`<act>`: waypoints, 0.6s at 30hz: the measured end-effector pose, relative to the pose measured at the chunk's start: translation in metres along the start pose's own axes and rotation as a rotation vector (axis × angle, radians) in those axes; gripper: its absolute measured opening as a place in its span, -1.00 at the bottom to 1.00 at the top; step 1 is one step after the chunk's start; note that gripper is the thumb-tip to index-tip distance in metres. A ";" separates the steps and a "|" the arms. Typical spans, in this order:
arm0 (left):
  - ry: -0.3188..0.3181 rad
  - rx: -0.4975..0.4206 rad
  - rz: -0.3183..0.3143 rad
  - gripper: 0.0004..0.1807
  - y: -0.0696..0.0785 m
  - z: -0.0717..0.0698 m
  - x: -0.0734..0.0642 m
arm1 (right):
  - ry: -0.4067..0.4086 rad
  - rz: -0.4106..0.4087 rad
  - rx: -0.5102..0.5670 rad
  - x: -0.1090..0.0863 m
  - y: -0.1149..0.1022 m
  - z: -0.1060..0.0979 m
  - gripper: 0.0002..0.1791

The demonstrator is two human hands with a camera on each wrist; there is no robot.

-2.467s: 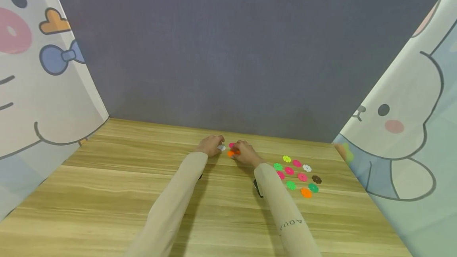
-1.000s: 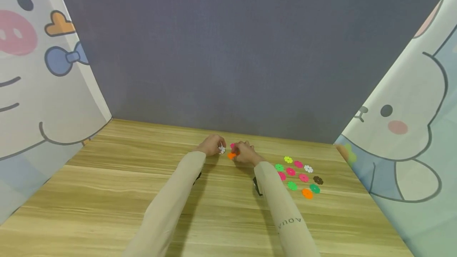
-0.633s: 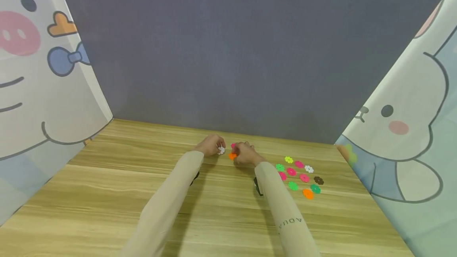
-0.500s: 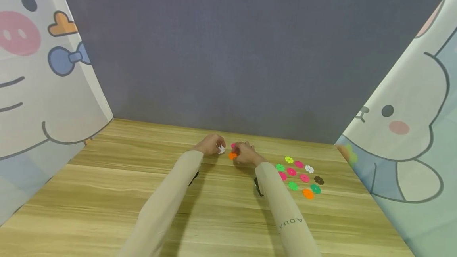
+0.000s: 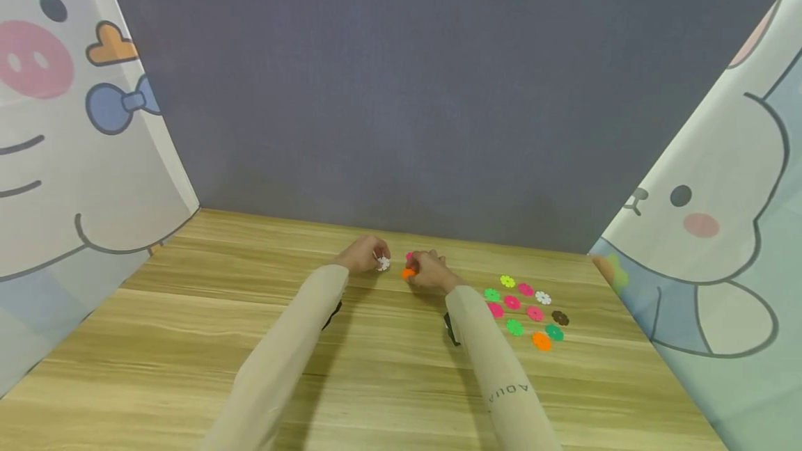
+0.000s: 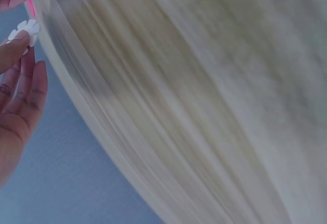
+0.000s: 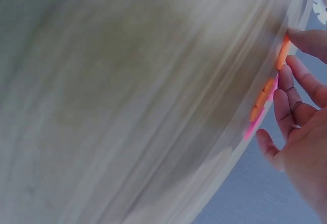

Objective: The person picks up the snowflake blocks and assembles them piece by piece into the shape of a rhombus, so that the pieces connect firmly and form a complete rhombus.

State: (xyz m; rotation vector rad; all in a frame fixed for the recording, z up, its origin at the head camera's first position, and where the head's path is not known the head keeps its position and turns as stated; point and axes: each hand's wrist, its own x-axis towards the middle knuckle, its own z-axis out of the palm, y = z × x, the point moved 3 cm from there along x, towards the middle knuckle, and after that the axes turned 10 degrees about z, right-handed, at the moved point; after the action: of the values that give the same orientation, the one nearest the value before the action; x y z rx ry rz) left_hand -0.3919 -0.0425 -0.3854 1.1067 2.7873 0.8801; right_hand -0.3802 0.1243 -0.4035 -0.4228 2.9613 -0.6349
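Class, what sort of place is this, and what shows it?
Probably a screened-off tabletop play or recording area: a wood-grain table, a plain grey backdrop and cartoon-printed side panels.

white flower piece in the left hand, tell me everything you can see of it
The white flower piece is flat and roundish, its edge notched into petal-like lobes, and looks like plastic. The left hand pinches it between thumb and fingers; the thumb covers part of its face. It is near the far edge of the wooden table, to the left of and apart from the orange piece. Whether it touches the tabletop is unclear.
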 end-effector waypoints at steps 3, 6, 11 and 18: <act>0.013 -0.019 0.005 -0.78 -0.002 -0.002 -0.003 | -0.010 0.018 0.002 0.001 -0.002 0.000 -0.74; 0.029 -0.048 0.009 -0.79 -0.001 -0.003 -0.006 | -0.011 0.031 0.005 0.001 -0.003 -0.002 -0.74; 0.051 -0.097 0.015 -0.80 -0.002 -0.006 -0.010 | 0.023 -0.015 0.018 0.000 0.001 -0.004 -0.73; 0.081 -0.129 0.078 -0.83 0.001 -0.011 -0.017 | 0.041 -0.102 0.109 -0.006 0.005 -0.006 -0.80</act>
State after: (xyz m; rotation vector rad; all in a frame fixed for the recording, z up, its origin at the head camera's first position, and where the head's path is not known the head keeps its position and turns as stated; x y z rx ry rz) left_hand -0.3812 -0.0580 -0.3792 1.1917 2.7200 1.1195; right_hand -0.3769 0.1327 -0.3997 -0.5610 2.9408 -0.8205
